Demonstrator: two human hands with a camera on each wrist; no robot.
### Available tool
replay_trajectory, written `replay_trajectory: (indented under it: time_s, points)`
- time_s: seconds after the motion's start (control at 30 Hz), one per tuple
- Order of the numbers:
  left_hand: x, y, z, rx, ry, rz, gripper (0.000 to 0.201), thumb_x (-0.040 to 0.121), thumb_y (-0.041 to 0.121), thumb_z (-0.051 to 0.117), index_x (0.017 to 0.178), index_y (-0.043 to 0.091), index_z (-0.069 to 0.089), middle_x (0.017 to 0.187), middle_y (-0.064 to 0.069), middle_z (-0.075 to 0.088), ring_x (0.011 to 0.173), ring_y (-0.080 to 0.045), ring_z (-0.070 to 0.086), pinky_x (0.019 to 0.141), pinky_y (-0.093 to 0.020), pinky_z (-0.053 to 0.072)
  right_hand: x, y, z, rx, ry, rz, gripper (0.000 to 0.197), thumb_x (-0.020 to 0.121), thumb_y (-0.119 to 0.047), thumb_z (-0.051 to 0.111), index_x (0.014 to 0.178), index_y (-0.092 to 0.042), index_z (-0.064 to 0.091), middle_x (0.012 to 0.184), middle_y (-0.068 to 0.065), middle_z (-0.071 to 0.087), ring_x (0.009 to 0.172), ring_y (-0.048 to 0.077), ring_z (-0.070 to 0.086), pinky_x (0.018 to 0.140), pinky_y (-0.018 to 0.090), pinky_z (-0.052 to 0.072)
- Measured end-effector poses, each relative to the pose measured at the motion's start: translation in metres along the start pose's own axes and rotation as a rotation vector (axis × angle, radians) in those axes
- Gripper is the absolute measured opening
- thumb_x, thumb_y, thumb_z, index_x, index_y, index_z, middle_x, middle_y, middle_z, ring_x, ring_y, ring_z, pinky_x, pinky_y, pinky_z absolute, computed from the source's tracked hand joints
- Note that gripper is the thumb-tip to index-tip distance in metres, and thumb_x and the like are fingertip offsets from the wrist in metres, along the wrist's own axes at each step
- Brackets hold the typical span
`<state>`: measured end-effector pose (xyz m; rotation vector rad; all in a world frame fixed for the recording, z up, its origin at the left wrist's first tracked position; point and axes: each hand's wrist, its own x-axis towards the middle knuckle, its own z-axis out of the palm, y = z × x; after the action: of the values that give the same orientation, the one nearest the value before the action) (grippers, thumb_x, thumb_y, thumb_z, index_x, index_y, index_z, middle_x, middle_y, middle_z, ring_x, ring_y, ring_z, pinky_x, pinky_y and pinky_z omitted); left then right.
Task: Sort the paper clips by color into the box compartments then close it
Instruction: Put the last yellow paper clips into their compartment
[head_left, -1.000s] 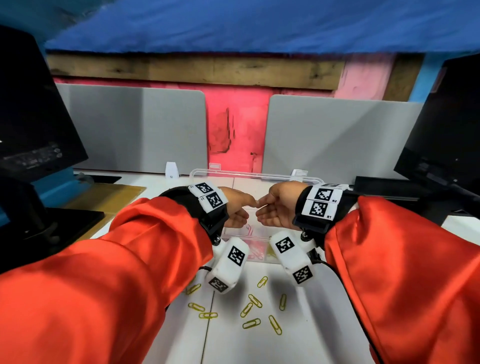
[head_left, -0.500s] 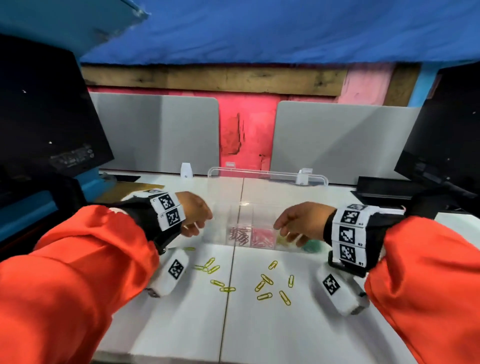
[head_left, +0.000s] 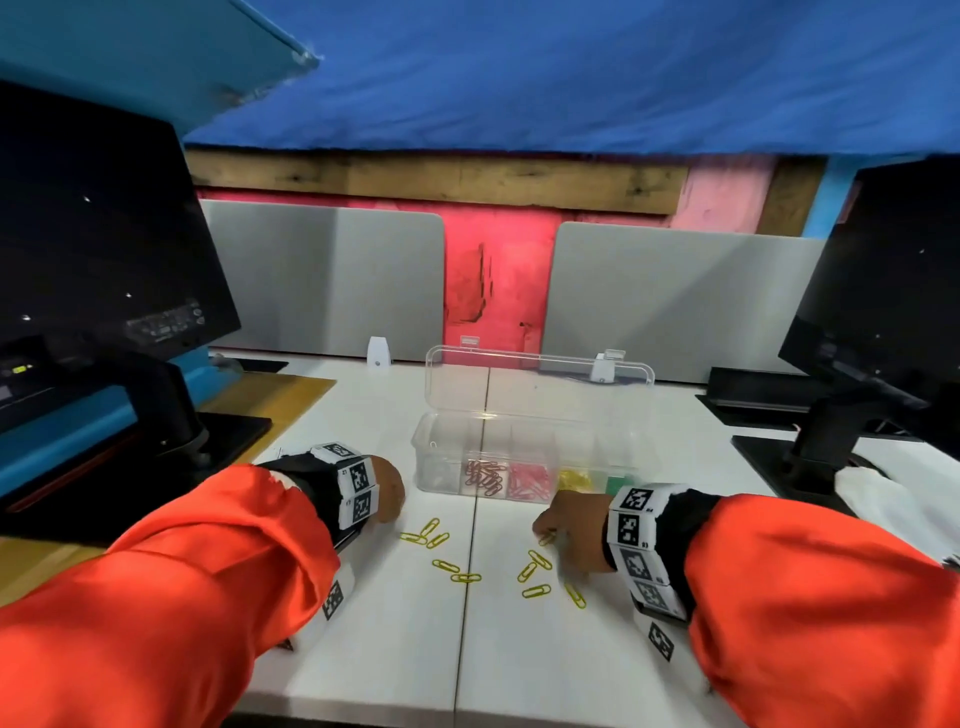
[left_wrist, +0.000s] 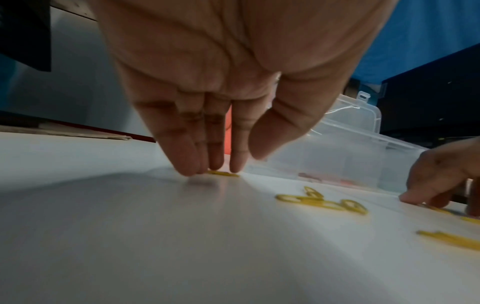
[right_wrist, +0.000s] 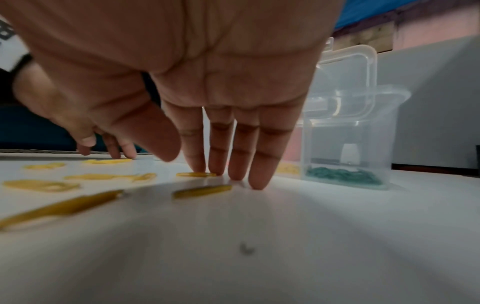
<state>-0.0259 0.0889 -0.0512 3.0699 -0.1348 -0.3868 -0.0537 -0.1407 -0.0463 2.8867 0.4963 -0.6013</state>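
Observation:
The clear compartment box stands on the white desk with its lid upright. It holds dark red, pink, yellow and green clips in separate compartments. Several yellow clips lie loose in front of it. My left hand reaches down at the left of them, and its straight fingertips touch one yellow clip. My right hand is at the right, with straight fingertips on the desk and one on a yellow clip.
A black monitor on a stand is at the left and another at the right. Grey divider panels close off the back of the desk. A seam runs down the desk between my hands.
Both hands have left the spot over the box where they met, moved apart and come down to the desk. Their fingertips now rest among the loose yellow clips.

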Motion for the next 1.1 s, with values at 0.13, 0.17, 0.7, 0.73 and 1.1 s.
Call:
replay_trajectory:
  time_s: [0.13, 0.17, 0.7, 0.73, 1.1]
  points:
    - [-0.004, 0.008, 0.005, 0.011, -0.010, 0.020, 0.039, 0.092, 0.016, 0.052, 0.131, 0.017, 0.056, 0.136, -0.001, 0.054, 0.124, -0.016, 0.053, 0.077, -0.014, 0.033, -0.009, -0.001, 0.007, -0.004, 0.012, -0.025, 0.052, 0.091, -0.018, 0.049, 0.141, -0.022, 0.039, 0.143, 0.003, 0.038, 0.130, 0.025, 0.043, 0.100, 0.029, 0.037]
    - [-0.008, 0.011, 0.005, 0.021, -0.022, 0.040, 0.040, 0.092, 0.017, 0.054, 0.132, 0.017, 0.055, 0.136, 0.000, 0.054, 0.124, -0.016, 0.052, 0.079, -0.014, 0.034, -0.013, -0.001, 0.008, 0.008, 0.015, -0.040, 0.053, 0.090, -0.018, 0.050, 0.142, -0.022, 0.039, 0.142, 0.003, 0.040, 0.129, 0.024, 0.044, 0.099, 0.027, 0.037]
    - [-0.028, 0.039, 0.004, 0.074, -0.127, 0.013, 0.053, 0.078, 0.026, 0.068, 0.128, 0.024, 0.052, 0.114, 0.002, 0.060, 0.083, -0.013, 0.050, 0.071, -0.020, 0.040, -0.032, 0.023, 0.016, 0.063, 0.018, 0.085, 0.065, 0.082, -0.025, 0.066, 0.141, -0.022, 0.039, 0.134, -0.002, 0.052, 0.122, 0.018, 0.052, 0.103, 0.025, 0.042]
    - [-0.027, 0.042, 0.003, 0.073, -0.118, 0.033, 0.051, 0.078, 0.026, 0.068, 0.126, 0.025, 0.053, 0.104, 0.005, 0.058, 0.086, -0.012, 0.049, 0.074, -0.020, 0.039, -0.032, 0.019, 0.014, 0.070, 0.017, 0.064, 0.063, 0.082, -0.024, 0.065, 0.140, -0.021, 0.040, 0.133, -0.002, 0.054, 0.121, 0.018, 0.053, 0.103, 0.026, 0.042]
    - [-0.020, 0.073, 0.009, -0.040, -0.140, 0.158, 0.051, 0.068, 0.033, 0.081, 0.112, 0.023, 0.059, 0.092, 0.006, 0.057, 0.056, -0.004, 0.044, 0.060, -0.020, 0.039, -0.020, -0.016, 0.005, 0.114, 0.032, -0.098, 0.060, 0.074, -0.045, 0.072, 0.126, -0.026, 0.050, 0.114, -0.007, 0.055, 0.111, 0.018, 0.055, 0.096, 0.031, 0.044]
